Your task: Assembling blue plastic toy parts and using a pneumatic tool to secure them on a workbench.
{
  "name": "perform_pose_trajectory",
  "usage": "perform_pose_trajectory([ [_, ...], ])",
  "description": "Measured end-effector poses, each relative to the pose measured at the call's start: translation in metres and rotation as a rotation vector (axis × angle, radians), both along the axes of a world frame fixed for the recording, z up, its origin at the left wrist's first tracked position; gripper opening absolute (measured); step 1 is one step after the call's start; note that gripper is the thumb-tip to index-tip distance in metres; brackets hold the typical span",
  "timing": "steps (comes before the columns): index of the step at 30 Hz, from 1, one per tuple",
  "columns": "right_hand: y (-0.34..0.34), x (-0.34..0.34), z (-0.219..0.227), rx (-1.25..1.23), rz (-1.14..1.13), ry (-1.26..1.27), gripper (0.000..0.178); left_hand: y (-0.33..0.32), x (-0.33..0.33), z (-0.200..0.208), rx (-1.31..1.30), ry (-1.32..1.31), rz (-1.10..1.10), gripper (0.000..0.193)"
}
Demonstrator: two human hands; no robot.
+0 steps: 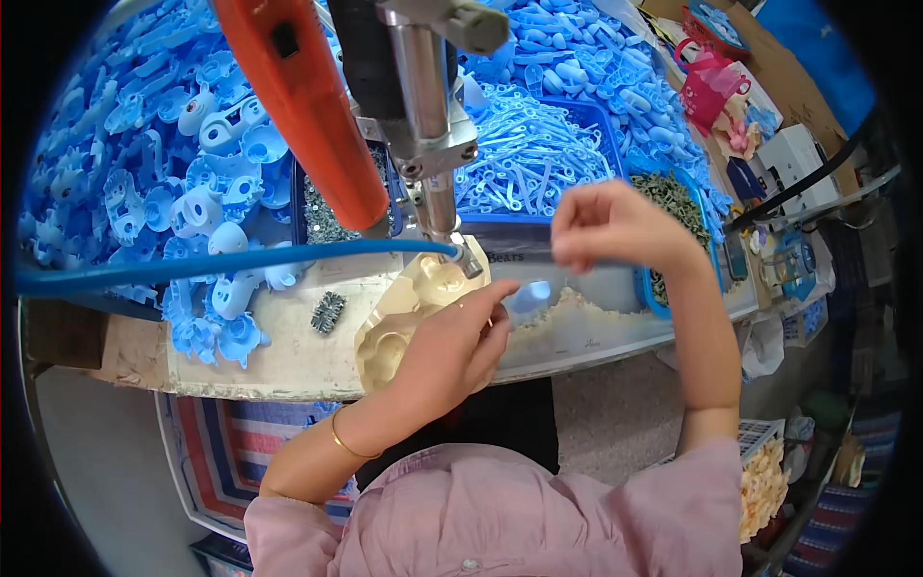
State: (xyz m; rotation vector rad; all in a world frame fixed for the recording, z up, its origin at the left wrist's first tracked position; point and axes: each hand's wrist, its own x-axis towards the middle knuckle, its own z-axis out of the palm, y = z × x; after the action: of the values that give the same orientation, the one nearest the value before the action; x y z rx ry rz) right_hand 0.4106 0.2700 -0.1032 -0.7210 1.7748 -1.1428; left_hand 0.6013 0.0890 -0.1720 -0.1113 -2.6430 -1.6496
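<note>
My left hand (pixel 452 346) lies over a cream-gold moulded holding block (pixel 389 351) with rounded hollows. Its fingers are bent and slightly apart, and nothing shows in them. Just past the fingertips is a small, blurred blue plastic piece (pixel 531 296); whether it lies on the bench or is moving, I cannot tell. The tip of an upright metal screwdriving tool (pixel 466 260) is above the block. Raised over the bench on the right, my right hand (pixel 611 226) has its fingers curled together. Anything inside that grip is hidden.
Blue moulded parts (pixel 207 192) are heaped at the left and back. Bins hold small blue links (pixel 538 154), metal screws (pixel 322 212) and dark small pieces (pixel 673 207). An orange tool body (pixel 308 115) and a blue hose (pixel 240 260) hang over the bench. A dark metal cluster (pixel 328 313) lies left.
</note>
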Motion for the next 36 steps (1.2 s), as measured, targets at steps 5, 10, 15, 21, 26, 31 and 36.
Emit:
perform_pose_trajectory([
  [5, -0.042, -0.016, -0.037, -0.183, 0.063, 0.105, 0.015, 0.008, -0.007, -0.034, 0.074, 0.151, 0.128, 0.037],
  [10, -0.021, -0.011, -0.017, -0.198, -0.178, 0.234, 0.012, -0.002, -0.016, -0.03, -0.216, 0.354, 0.078, 0.03],
  [15, -0.009, -0.041, -0.014, -0.26, -0.389, 0.43, 0.017, 0.014, -0.025, -0.032, -0.7, 0.424, -0.101, 0.024],
  [21, -0.001, -0.181, -0.043, -0.02, -0.731, 1.302, 0.025, 0.047, -0.024, -0.048, -1.023, 0.313, -0.184, 0.027],
  [26, -0.019, -0.232, -0.067, 0.497, -0.501, 1.653, 0.03, 0.056, -0.021, -0.048, -1.078, 0.247, -0.182, 0.016],
  [31, -0.004, -0.258, -0.069, 0.143, -0.637, 1.655, 0.033, 0.055, -0.017, -0.053, -0.782, 0.507, -0.043, 0.019],
  [36, 0.013, -0.161, -0.033, -0.183, -0.648, 0.939, 0.042, 0.012, 0.032, -0.024, -0.66, 0.635, 0.026, 0.027],
])
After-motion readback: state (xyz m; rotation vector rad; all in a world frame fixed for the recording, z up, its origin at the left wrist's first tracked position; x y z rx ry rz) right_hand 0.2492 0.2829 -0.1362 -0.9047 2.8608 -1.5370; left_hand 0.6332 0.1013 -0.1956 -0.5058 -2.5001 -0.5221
